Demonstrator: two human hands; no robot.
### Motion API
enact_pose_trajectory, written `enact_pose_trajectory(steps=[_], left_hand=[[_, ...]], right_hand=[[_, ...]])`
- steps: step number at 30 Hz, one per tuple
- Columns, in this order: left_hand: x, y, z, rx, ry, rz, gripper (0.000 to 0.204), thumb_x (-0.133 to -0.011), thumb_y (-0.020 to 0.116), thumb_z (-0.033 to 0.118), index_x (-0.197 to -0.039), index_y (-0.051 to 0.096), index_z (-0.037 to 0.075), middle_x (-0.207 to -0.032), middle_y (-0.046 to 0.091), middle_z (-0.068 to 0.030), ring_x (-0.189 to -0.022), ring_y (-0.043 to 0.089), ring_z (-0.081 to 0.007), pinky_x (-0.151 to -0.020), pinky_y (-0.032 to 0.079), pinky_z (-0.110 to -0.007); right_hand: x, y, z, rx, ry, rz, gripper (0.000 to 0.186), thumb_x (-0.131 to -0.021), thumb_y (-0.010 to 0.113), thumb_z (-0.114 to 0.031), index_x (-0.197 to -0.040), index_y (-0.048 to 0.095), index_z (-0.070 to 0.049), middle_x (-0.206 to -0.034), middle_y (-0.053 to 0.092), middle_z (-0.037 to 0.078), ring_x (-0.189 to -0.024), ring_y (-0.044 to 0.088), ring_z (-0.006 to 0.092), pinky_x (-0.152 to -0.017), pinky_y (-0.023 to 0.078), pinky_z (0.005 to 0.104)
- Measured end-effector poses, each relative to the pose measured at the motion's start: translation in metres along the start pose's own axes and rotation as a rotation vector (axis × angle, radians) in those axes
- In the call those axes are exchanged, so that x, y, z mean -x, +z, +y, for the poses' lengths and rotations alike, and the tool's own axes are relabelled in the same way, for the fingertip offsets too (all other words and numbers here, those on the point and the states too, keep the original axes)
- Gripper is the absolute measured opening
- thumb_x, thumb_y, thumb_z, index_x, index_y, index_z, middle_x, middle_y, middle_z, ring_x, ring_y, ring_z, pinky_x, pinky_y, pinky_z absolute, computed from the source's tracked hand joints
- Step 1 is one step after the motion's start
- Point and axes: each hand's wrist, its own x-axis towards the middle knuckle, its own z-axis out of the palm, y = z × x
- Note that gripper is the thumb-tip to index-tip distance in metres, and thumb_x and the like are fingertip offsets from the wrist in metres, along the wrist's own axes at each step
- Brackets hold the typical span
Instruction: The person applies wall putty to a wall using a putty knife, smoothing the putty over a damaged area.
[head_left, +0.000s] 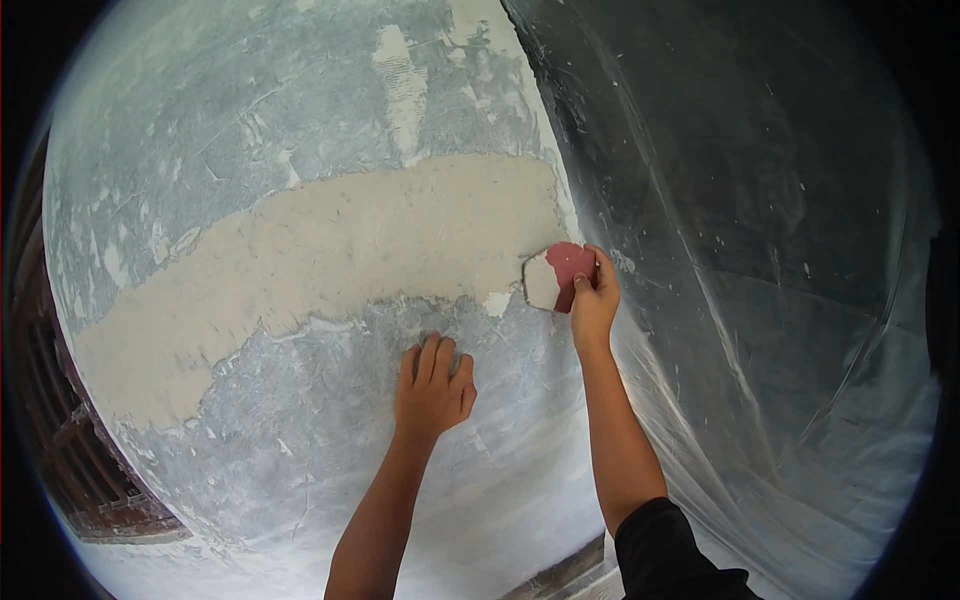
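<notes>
Thumb and fingers of the right hand (596,303) pinch a flat red tool (570,262) by its right side. The grip is tight and the tool is a bit tilted. The tool is up at the right end of the wall (330,400), close to the wall's edge. Pale paste (541,284) covers the left part of the tool. I cannot tell if its left edge touches the wall.

The left hand (435,385) is lower and more to the left, with its back showing. Its fingers are half bent, with small gaps between them. I see nothing in its hold, but the palm is hidden. The fingertips are at the wall, just under a wide pale band (370,235).

This band runs across the grey wall, and its bottom edge is rough. A small white dab (497,303) is just left of the tool. A tall white patch (402,95) is above the band.

A black sleeve (675,550) covers the top of the right arm. Clear plastic sheet (690,420) hangs in folds on the right. Brown bars (85,450) stand at the far left, past the wall.
</notes>
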Motion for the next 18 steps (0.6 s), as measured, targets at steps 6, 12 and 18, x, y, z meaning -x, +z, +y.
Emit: enact_pose_trajectory(steps=[6, 12, 18], left_hand=[[0.000, -0.001, -0.001, -0.004, -0.012, -0.017, 0.025, -0.078, 0.060, 0.019, -0.101, 0.057, 0.010, -0.117, 0.055, -0.0142, -0.117, 0.052, -0.0337, -0.096, 0.040, -0.051], [-0.002, 0.000, -0.002, -0.007, -0.013, -0.023, 0.026, -0.078, 0.059, 0.020, -0.102, 0.056, 0.010, -0.117, 0.055, -0.0137, -0.117, 0.052, -0.0334, -0.096, 0.039, -0.051], [-0.001, 0.002, 0.000, -0.021, -0.007, -0.012, 0.027, -0.078, 0.059, 0.021, -0.103, 0.056, 0.010, -0.118, 0.055, -0.0135, -0.118, 0.051, -0.0330, -0.096, 0.039, -0.051]], right_hand=[[0.016, 0.008, -0.004, 0.116, 0.006, -0.103, 0.045, -0.084, 0.052, 0.009, -0.126, 0.059, -0.006, -0.113, 0.067, 0.015, -0.103, 0.064, 0.0238, -0.095, 0.046, 0.0336], [0.023, 0.006, -0.007, 0.130, 0.019, -0.122, 0.044, -0.083, 0.052, 0.006, -0.125, 0.060, -0.003, -0.115, 0.067, 0.016, -0.106, 0.064, 0.0240, -0.095, 0.046, 0.0325], [0.017, -0.003, 0.012, -0.015, 0.089, -0.058, 0.044, -0.083, 0.054, 0.006, -0.125, 0.060, -0.004, -0.116, 0.066, 0.017, -0.108, 0.063, 0.0247, -0.096, 0.046, 0.0329]])
